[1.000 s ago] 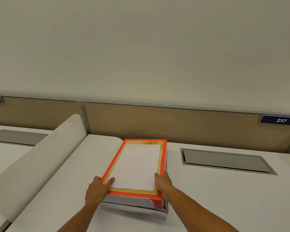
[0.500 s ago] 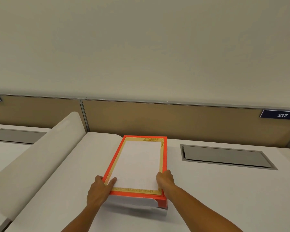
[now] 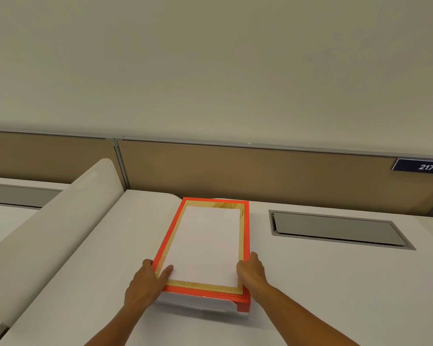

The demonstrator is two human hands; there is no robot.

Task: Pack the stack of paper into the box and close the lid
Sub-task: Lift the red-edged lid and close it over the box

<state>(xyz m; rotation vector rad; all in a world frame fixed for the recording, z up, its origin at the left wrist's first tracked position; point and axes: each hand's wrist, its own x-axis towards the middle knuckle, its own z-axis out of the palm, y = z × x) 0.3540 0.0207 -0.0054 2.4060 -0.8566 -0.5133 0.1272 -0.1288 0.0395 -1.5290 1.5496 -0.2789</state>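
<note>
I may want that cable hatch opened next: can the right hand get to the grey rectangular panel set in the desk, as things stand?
Probably yes. The grey rectangular panel lies to the right of the orange-bordered box lid, with only bare desk between. But the right hand now grips the lid's near corner and must let go first.

White desk against a tan partition, plain wall above.

I see a pale wall (image 3: 210,58) filling twelve o'clock, a tan partition (image 3: 260,176) below it with a blue "217" plate (image 3: 421,167) at two o'clock, a grey hatch (image 3: 335,229) set in the white desk (image 3: 335,283) at three, and a curved white divider (image 3: 50,226) at nine.
</note>
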